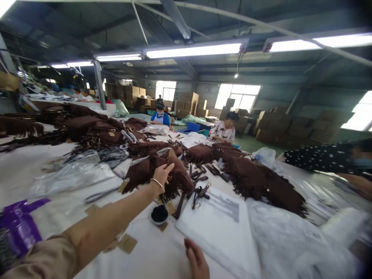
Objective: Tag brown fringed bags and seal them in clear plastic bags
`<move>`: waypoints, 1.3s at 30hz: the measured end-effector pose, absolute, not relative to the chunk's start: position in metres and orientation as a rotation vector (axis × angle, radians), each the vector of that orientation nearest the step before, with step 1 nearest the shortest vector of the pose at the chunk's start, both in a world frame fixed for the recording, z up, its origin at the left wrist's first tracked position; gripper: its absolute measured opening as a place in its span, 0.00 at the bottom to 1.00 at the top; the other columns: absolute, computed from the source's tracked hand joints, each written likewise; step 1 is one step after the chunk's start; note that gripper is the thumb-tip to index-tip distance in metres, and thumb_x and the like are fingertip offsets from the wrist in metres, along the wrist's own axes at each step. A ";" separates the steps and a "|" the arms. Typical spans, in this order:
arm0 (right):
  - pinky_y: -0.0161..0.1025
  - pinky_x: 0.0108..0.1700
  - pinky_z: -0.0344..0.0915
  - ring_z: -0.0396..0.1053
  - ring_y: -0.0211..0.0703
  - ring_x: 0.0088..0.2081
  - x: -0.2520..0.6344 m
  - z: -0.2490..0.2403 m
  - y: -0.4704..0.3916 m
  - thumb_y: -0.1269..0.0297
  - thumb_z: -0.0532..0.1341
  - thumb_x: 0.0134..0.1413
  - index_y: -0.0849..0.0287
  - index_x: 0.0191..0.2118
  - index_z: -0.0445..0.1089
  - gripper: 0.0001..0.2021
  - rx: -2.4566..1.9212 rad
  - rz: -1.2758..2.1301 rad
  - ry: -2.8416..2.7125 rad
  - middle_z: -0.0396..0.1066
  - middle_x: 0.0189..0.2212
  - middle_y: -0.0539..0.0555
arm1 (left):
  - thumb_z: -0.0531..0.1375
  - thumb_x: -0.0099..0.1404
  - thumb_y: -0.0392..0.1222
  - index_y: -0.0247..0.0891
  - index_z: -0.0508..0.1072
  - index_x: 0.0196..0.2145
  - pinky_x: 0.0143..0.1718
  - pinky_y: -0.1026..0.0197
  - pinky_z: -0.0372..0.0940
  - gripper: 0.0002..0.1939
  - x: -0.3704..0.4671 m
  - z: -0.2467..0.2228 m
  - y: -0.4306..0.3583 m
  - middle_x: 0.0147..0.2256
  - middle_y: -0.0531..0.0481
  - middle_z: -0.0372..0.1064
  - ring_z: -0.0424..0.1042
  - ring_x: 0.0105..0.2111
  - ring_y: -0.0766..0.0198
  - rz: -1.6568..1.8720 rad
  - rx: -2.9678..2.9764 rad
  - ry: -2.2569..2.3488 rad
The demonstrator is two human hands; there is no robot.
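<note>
My left hand point(161, 176), with a pale bangle at its wrist, reaches over the table and pinches the upper edge of a brown fringed bag point(178, 170). The bag's fringe hangs down toward the tabletop. My right hand point(197, 260) is low in the view, its fingers stretched out and holding nothing, near a stack of clear plastic packs point(223, 232). Dark straps with metal clasps point(202, 192) lie on the stack's far corner. Between my hands stands a small white bowl point(159, 221) with black contents, and a cardboard tag point(127, 243) lies nearby.
More brown fringed bags point(258, 178) are heaped across the table. Clear plastic bags point(72, 178) lie on the left, a purple package point(21, 223) at the left edge. Co-workers sit opposite, and another person leans in at right. Cardboard boxes point(186, 104) stand behind.
</note>
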State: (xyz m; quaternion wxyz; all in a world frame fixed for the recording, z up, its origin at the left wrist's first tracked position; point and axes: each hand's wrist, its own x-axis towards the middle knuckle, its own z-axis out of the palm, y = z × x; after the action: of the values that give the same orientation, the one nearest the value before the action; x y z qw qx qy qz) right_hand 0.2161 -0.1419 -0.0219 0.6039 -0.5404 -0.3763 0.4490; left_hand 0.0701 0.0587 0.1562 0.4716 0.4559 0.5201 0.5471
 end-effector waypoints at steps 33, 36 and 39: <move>0.51 0.54 0.63 0.69 0.53 0.49 0.334 -0.020 -0.335 0.51 0.65 0.44 0.60 0.56 0.62 0.33 -1.764 0.941 -0.567 0.72 0.47 0.58 | 0.66 0.55 0.49 0.31 0.69 0.46 0.39 0.55 0.69 0.25 0.003 -0.002 -0.230 0.43 0.37 0.73 0.75 0.39 0.55 0.356 0.827 0.873; 0.58 0.58 0.55 0.61 0.58 0.56 0.326 -0.021 -0.360 0.50 0.61 0.49 0.63 0.60 0.57 0.35 -2.071 0.380 -0.885 0.66 0.53 0.64 | 0.58 0.63 0.48 0.33 0.70 0.46 0.40 0.53 0.69 0.18 -0.023 0.000 -0.239 0.39 0.41 0.74 0.74 0.36 0.57 0.393 1.431 0.991; 0.60 0.62 0.46 0.45 0.58 0.64 0.283 -0.013 -0.370 0.56 0.58 0.53 0.61 0.63 0.51 0.33 -2.069 -0.083 -1.364 0.53 0.62 0.62 | 0.54 0.66 0.41 0.38 0.70 0.49 0.53 0.50 0.61 0.15 -0.020 0.005 -0.235 0.45 0.43 0.71 0.70 0.47 0.57 0.667 2.198 0.851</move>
State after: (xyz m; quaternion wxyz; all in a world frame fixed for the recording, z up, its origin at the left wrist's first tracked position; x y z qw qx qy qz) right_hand 0.2829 -0.3700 -0.0128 0.3248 -0.7892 -0.5203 -0.0315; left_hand -0.0198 -0.2350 0.0053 0.3391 0.8440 0.3270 0.2563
